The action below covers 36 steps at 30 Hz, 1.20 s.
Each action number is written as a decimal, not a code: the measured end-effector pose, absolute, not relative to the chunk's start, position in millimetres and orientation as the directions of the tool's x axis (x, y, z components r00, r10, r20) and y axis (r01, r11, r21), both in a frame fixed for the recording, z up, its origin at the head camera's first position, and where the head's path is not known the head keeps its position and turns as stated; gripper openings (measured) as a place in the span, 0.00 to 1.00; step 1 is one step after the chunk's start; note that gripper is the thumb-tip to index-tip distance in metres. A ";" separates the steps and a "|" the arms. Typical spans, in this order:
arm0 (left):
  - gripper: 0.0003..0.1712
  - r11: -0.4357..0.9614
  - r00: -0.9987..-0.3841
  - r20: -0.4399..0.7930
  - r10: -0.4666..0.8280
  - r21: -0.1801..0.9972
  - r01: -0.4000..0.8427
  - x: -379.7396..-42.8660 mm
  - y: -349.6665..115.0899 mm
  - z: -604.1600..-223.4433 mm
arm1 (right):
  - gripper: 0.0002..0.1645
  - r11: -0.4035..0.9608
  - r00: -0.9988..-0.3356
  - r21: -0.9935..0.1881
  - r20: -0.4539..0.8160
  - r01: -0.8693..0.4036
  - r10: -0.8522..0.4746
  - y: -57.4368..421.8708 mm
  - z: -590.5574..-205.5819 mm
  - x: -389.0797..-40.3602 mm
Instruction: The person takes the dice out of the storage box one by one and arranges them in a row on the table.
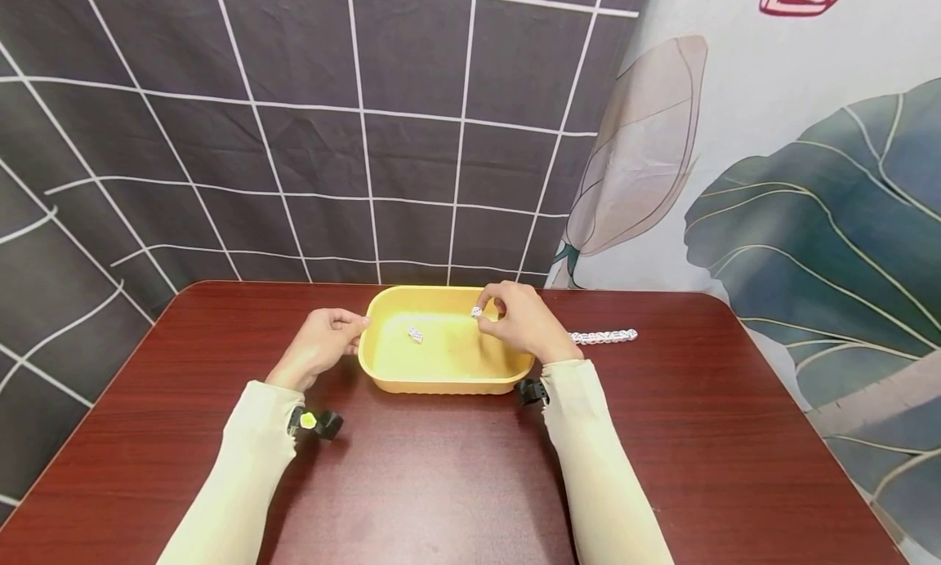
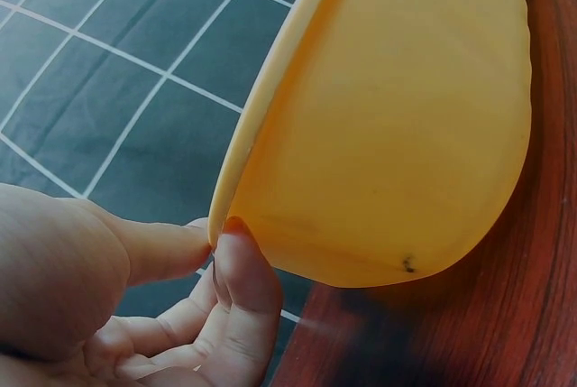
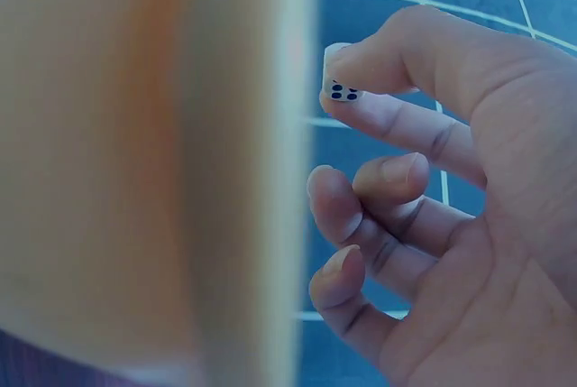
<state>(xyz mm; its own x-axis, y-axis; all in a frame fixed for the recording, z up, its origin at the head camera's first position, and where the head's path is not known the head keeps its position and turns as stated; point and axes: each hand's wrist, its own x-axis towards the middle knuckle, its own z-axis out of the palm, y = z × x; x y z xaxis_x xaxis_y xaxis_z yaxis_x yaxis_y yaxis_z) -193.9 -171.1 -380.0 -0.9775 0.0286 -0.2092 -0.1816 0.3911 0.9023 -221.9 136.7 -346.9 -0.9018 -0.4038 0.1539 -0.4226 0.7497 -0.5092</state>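
A yellow plastic basin (image 1: 441, 385) stands on the table toward its back edge. At the basin's left end, my left hand (image 1: 323, 342) pinches the rim between thumb and finger, as the left wrist view (image 2: 239, 265) also shows. Over the right part of the basin, my right hand (image 1: 518, 316) holds a white die (image 1: 476, 312) between thumb and index finger. In the right wrist view, dark pips show on this die (image 3: 341, 89), and the other fingers are loosely bent. A few more dice (image 1: 415, 335) lie on the basin's floor, left of the middle.
Right of the basin, a row of several white dice (image 1: 606, 336) lies on the dark red wooden table (image 1: 706, 434), partly behind my right wrist. A dark gridded cloth (image 1: 412, 157) and a leaf-patterned cloth (image 1: 823, 222) hang behind the table.
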 end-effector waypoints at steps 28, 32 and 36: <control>0.20 0.393 -0.979 -0.200 0.040 0.904 -0.169 -194.0 -172.6 -381.5 | 0.05 0.771 -0.929 -0.518 0.213 -0.371 -0.303 190.6 -344.2 -226.4; 0.20 0.394 -0.979 -0.199 0.043 0.904 -0.166 -193.8 -172.6 -381.0 | 0.05 0.783 -0.938 -0.518 0.210 -0.345 -0.275 198.4 -344.3 -226.5; 0.19 0.389 -0.979 -0.198 0.046 0.906 -0.165 -193.8 -172.5 -380.5 | 0.06 0.796 -0.949 -0.517 0.192 -0.315 -0.250 206.1 -345.1 -226.3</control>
